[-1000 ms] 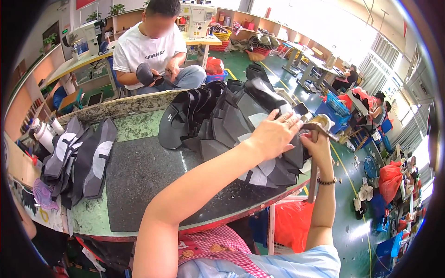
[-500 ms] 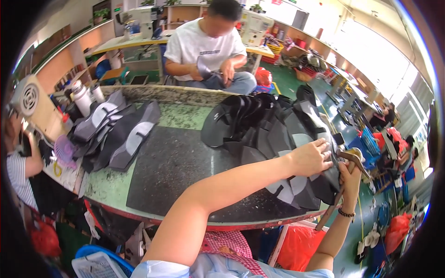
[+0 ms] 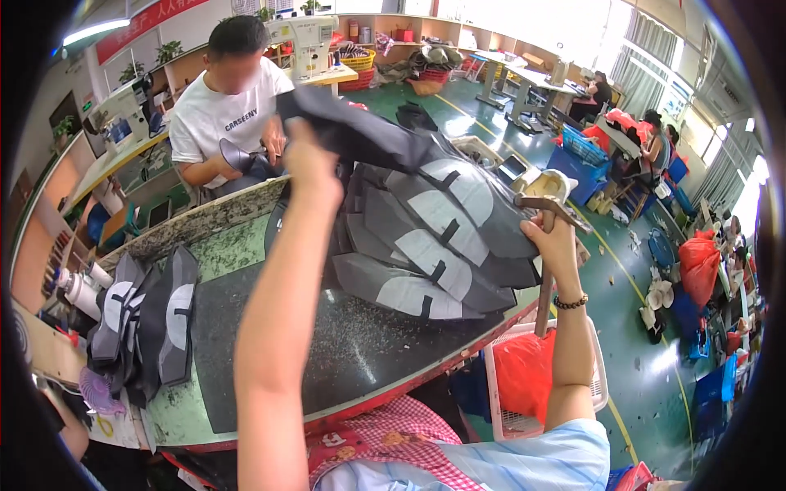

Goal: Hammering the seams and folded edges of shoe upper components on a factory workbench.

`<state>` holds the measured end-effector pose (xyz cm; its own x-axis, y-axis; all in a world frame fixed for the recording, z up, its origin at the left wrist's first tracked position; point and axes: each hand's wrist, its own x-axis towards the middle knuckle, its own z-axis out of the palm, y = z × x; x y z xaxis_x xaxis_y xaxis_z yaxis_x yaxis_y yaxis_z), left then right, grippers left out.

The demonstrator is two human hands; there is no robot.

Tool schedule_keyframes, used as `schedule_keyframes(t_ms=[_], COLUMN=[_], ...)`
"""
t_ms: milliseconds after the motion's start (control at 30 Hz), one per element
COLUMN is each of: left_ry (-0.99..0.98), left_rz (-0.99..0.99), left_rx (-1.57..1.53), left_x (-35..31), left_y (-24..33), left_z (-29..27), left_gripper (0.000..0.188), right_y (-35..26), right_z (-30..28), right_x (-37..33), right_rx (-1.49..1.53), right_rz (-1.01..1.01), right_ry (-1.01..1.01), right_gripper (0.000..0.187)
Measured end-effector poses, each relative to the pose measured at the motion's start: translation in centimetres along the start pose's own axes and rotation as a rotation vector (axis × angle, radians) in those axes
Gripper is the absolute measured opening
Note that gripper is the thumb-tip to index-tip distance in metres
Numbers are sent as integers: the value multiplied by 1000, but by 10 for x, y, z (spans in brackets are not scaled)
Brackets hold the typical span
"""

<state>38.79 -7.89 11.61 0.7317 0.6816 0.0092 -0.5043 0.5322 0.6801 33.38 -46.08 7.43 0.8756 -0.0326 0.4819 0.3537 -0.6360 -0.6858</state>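
Note:
My left hand (image 3: pixel 313 170) is raised over the far part of the bench, smeared by motion. It grips the left end of a black flexible sheet piece (image 3: pixel 360 131), lifted above the pile. My right hand (image 3: pixel 553 244), by the pile's right edge, is closed around a hammer (image 3: pixel 544 299) just below its metal head; the wooden handle points down. Beneath the lifted piece lies a heap of dark grey flat pieces (image 3: pixel 385 214), overlapping, with pale grey rounded patches and small black tabs.
A black mat (image 3: pixel 270 360) covers part of the green bench top. A smaller stack of similar pieces (image 3: pixel 176 319) lies on the left. Across the bench sits a co-worker (image 3: pixel 221 114) holding a grey piece. A white crate (image 3: pixel 594 368) with a red bag (image 3: pixel 524 368) stands below the right edge.
My left hand has left the heap's right side and swung up and to the left, lifting a black piece. My right hand still holds the hammer. The view has turned.

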Motion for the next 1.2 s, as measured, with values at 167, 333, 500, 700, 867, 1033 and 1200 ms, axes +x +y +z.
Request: schedule_keyframes(t_ms=[167, 333, 500, 700, 867, 1033, 1200], left_ry=[151, 140, -751, -793, -839, -670, -920], left_rz=[468, 1059, 659, 498, 285, -291, -137], left_rx=[113, 1519, 2404, 2129, 1774, 1398, 1400], left_x=[22, -123, -247, -273, -256, -183, -168], left_y=[134, 227, 50, 45, 70, 61, 37], left_z=[-87, -161, -232, -279, -275, -259, -276], left_gripper=[34, 24, 46, 65, 65, 50, 22], right_y=[3, -2, -110, -117, -121, -128, -124], right_z=[-9, -6, 46, 123, 149, 152, 150], right_x=[-13, -34, -86, -146, -156, -161, -159], right_rx=[-146, -358, 152, 378, 77, -107, 8], right_rz=[26, -267, -256, -394, -655, -606, -514], right_ry=[108, 324, -222, -1114, -1236, -1356, -1305], right_gripper=[32, 20, 11, 17, 13, 23, 26])
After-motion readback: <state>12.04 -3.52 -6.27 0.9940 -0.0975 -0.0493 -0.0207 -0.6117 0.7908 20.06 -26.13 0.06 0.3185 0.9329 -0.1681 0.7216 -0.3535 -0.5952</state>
